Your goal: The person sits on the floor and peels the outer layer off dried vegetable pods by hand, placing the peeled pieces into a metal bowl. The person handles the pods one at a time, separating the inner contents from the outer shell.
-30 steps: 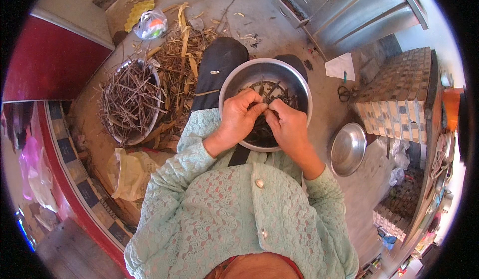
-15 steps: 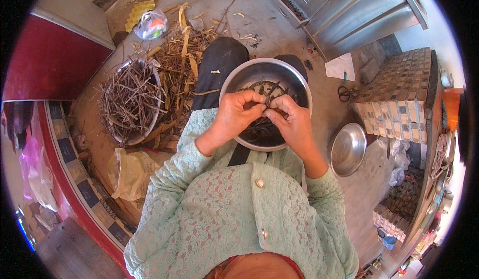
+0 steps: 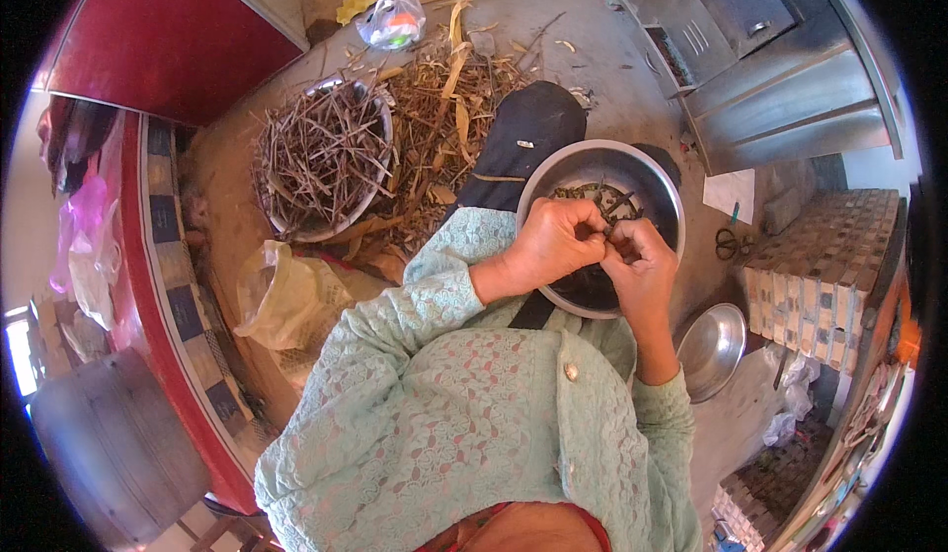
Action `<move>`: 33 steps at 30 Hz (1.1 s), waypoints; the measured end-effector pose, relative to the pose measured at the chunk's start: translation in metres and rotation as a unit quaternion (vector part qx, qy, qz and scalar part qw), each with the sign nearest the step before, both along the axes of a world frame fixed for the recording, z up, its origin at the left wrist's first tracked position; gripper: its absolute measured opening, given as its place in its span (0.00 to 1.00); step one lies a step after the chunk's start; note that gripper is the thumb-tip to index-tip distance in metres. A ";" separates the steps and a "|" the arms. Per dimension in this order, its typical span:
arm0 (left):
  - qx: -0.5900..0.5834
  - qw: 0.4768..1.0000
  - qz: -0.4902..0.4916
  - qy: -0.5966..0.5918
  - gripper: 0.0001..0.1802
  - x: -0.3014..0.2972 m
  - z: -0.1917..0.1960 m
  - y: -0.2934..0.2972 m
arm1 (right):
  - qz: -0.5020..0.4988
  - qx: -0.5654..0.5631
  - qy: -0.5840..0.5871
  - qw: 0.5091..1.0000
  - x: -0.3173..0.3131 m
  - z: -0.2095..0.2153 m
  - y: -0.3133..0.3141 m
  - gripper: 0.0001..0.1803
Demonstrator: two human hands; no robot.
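By the fingers of the left hand (image 3: 555,244) and right hand (image 3: 642,268), a small dark piece (image 3: 609,226) is apparently being pinched, tips nearly touching. Beneath, toward one o'clock, more dark pieces (image 3: 620,203) are being held in the metal basin (image 3: 592,166); spillage is best being avoided by working low.

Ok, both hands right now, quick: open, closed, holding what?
Left hand: closed in a pinch over the metal bowl; anything held unclear.
Right hand: pinched closed too; anything held unclear.
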State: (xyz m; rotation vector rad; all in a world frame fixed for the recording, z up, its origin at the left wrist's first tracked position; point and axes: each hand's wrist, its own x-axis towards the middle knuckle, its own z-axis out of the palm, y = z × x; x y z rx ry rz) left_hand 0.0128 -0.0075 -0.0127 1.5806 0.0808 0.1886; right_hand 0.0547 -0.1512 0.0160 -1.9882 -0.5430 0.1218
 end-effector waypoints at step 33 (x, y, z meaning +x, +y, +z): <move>-0.116 0.993 -0.005 0.031 0.02 -0.007 -0.012 -0.002 | 0.051 -0.016 -0.035 0.998 -0.004 -0.003 -0.002 0.09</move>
